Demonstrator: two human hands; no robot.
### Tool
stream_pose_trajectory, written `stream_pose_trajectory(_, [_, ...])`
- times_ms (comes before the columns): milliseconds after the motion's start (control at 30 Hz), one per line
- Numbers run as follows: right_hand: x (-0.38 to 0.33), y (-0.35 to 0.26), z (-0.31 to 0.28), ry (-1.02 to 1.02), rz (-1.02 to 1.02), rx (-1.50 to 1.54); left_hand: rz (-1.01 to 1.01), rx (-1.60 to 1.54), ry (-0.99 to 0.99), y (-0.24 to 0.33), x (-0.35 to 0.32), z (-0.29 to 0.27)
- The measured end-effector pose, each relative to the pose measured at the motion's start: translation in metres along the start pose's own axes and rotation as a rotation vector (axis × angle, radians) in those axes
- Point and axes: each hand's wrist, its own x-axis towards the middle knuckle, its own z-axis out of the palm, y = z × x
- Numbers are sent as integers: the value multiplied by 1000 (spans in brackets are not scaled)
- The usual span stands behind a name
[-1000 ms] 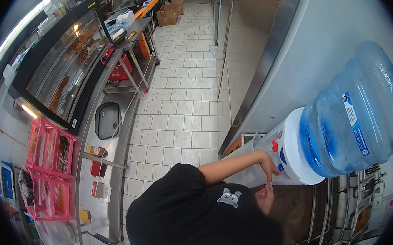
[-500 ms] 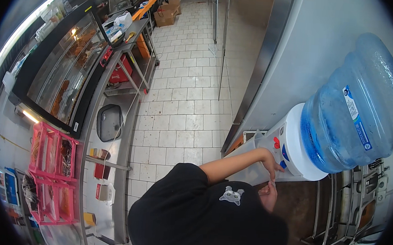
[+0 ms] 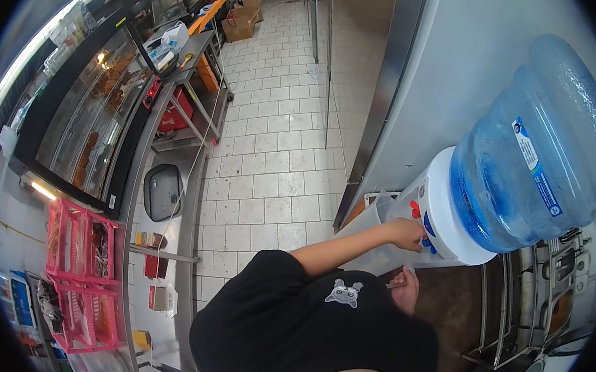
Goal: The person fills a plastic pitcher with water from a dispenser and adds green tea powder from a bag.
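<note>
Reaching across my front, my left hand [image 3: 404,233] is now at the face of the white water dispenser [image 3: 439,189], fingertips right by the blue tap [image 3: 430,246]; a half second ago its fingers hung lower, close to the fingertips of my right hand [image 3: 407,292], and now the two are clearly apart; the right stays low, near my black shirt [image 3: 289,317]; my left fingers are bent and only loosely gathered, and I cannot tell whether they touch the tap or have hold of anything; the right's fingers are partly curled, and what, if anything, lies between them I cannot make out; just above my left grip, on the same white face, is the red tap [image 3: 416,209]; beyond it, up and to the right, leans the big blue bottle [image 3: 531,161]; this shift, I judge, moves the work onto the dispenser's front and into my left hand alone.
</note>
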Motion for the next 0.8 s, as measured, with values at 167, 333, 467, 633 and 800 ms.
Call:
stream_pose_trajectory(167, [3,4,-11,-12,-6,23,-238,109,57,31,4,21])
stream_pose_trajectory(333, [2,4,-10,20,-22,7,-341,141,77,32,12,26])
stream_pose_trajectory(467, [4,5,-12,-6,-47,-26,-435,187,-27,36,20,26])
stream_pose_trajectory(633, [4,7,-17,4,-37,-14,-494,218,82,36,25,40])
stream_pose_trajectory(800, [1,8,-21,-1,-78,-25,-476,385,149,32,35,60])
